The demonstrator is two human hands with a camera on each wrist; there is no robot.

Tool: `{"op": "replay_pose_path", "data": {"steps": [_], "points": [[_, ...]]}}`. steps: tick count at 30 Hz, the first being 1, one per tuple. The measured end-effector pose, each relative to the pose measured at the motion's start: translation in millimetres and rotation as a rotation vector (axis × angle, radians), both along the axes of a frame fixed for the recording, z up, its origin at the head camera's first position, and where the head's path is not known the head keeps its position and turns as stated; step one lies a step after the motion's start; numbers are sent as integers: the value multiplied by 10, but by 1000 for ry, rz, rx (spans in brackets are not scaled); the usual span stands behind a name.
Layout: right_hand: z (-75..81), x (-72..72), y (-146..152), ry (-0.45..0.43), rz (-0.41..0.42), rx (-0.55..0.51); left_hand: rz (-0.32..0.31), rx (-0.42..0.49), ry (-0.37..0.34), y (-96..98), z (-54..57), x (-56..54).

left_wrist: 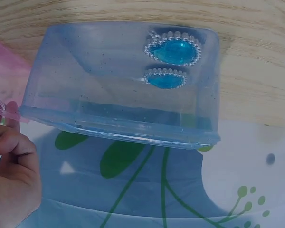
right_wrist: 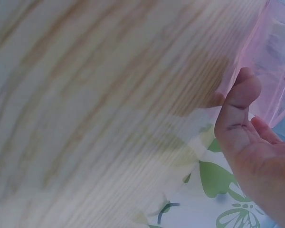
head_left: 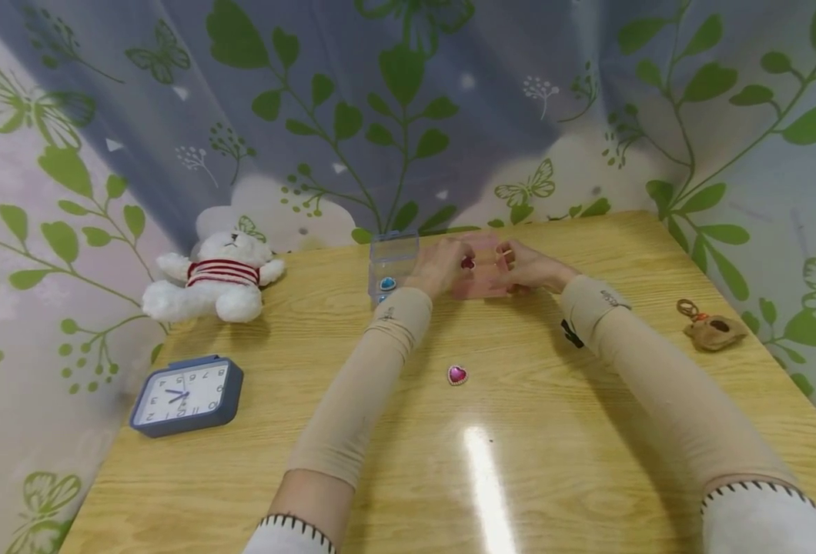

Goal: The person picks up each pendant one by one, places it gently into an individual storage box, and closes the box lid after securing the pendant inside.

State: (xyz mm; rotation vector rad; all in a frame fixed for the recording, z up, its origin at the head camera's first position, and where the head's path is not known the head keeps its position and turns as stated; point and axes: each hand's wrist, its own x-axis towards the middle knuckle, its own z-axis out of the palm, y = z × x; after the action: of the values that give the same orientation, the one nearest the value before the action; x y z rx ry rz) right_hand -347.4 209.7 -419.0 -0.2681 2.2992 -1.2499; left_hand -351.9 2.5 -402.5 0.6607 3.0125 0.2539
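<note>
Two small lidded plastic boxes stand side by side at the far edge of the table. Inside the translucent blue box [left_wrist: 109,85] lie two blue gems [left_wrist: 175,51] with beaded silver rims. My left hand [head_left: 441,265] reaches over the pink box [head_left: 480,288], its fingertips at a red heart-shaped gem [head_left: 467,263], which they appear to pinch; the fingers partly hide it. At the pink box's right side, my right hand [head_left: 536,267] grips the wall with bent thumb and fingers. Another pink heart-shaped gem [head_left: 457,375] with a beaded rim lies on the table between my forearms.
A white plush bear [head_left: 224,277] in a striped top sits at the back left, with a blue-framed clock [head_left: 186,395] in front of it. A brown plush keychain [head_left: 715,332] lies near the right edge. Behind the wooden table [head_left: 519,462] hangs a leaf-patterned curtain [head_left: 352,115].
</note>
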Motion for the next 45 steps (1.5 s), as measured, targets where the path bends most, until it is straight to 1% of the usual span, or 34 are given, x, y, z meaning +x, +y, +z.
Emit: {"op": "replay_pose_path", "data": {"steps": [3,7,12,18,22,23,26,29,32,34,36,38,41,43,45], "points": [[-2,-3,-31,2,3,0,4,-5,-9,-32,5,-4],[6,0,-63,-1,9,-9,6,-22,-3,-66,-5,-7],[-2,4,-101,-5,10,-20,0,-57,15,-104,-40,-1],[-47,-6,-146,-3,15,-9,11,-56,31,-164,-95,5],[-55,-3,-177,-11,16,-9,38,-30,31,-208,-101,13],[-52,0,-182,-12,16,-10,45,-23,39,-219,-88,18],[-38,9,-178,-5,14,-7,55,42,72,-250,-25,45],[-16,19,-157,6,4,-1,36,116,121,-285,86,105],[-6,17,-120,16,-2,6,-1,183,137,-329,203,202],[-5,13,-92,18,-1,11,-31,203,132,-364,267,278],[-6,9,-69,19,3,14,-60,218,103,-402,311,357],[-8,4,-51,18,5,16,-100,236,72,-441,337,437],[-13,1,-42,15,10,16,-169,273,40,-500,338,560],[-21,-4,-42,14,9,15,-215,281,48,-537,310,640],[-26,-7,-48,12,10,14,-248,263,72,-566,267,710]]}}
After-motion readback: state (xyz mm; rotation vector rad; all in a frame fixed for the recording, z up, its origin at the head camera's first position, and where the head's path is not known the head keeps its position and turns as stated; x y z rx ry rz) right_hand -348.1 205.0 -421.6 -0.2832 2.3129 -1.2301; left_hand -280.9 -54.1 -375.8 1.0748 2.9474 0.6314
